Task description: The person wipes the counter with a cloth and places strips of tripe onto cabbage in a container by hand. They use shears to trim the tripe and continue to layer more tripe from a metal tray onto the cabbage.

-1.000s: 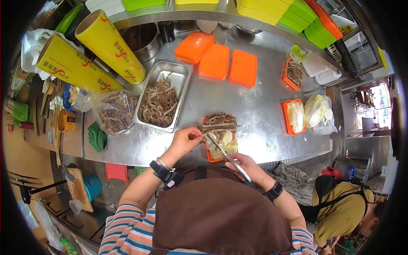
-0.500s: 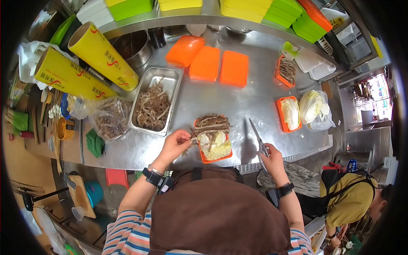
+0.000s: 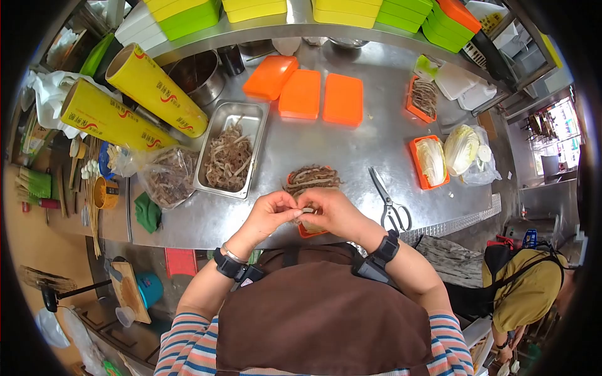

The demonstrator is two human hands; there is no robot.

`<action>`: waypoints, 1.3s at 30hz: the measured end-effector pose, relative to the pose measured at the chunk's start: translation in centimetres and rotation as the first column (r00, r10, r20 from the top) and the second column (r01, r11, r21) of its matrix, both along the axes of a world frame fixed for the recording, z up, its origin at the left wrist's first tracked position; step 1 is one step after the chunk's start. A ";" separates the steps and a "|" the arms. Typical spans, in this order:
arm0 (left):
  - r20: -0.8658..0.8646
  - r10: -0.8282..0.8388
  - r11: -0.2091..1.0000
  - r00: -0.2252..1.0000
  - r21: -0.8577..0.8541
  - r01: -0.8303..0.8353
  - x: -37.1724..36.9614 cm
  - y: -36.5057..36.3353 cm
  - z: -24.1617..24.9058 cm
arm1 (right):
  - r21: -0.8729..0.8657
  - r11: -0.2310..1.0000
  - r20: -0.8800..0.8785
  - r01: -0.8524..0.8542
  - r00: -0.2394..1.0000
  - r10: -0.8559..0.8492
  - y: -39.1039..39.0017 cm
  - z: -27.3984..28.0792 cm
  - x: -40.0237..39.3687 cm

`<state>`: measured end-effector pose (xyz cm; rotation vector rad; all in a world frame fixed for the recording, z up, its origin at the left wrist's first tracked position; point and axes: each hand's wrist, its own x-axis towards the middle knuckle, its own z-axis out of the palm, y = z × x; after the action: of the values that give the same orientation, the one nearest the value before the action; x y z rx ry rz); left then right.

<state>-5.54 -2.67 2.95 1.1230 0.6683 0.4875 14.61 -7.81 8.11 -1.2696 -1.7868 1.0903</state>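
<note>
Close over a small orange box (image 3: pixel 311 234), my left hand (image 3: pixel 274 210) and my right hand (image 3: pixel 333 212) meet with fingertips pinched. Between them is a short pale strip (image 3: pixel 306 210), like the brown stringy mushroom strips (image 3: pixel 311 177) laid across the box's far end. Both hands cover most of the cabbage in that box. To the right, scissors (image 3: pixel 381 188) lie on the steel table with nobody holding them. A metal tray (image 3: pixel 261 125) of loose mushroom strips (image 3: pixel 231 156) stands left of the box.
Left of the tray are a plastic bag of strips (image 3: pixel 169 178), a green cloth (image 3: pixel 147 212) and yellow film rolls (image 3: pixel 157 91). Orange boxes (image 3: pixel 343 100) lie at the back. Cabbage (image 3: pixel 461 152) and filled boxes sit right. A co-worker (image 3: pixel 527 285) bends at lower right.
My right hand has put the scissors down on the table and moved left to join my left hand. Both now pinch the strip over the box.
</note>
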 end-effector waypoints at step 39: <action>-0.326 0.349 0.642 0.879 0.766 0.029 1.7 -0.4 -3.6 | -0.026 0.862 0.014 0.505 0.863 -0.505 -1.0 -10.3 4.4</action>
<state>-3.83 -3.08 -0.65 2.0382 1.0261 0.7079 19.03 -8.86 -2.19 -1.6396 -1.3225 0.8081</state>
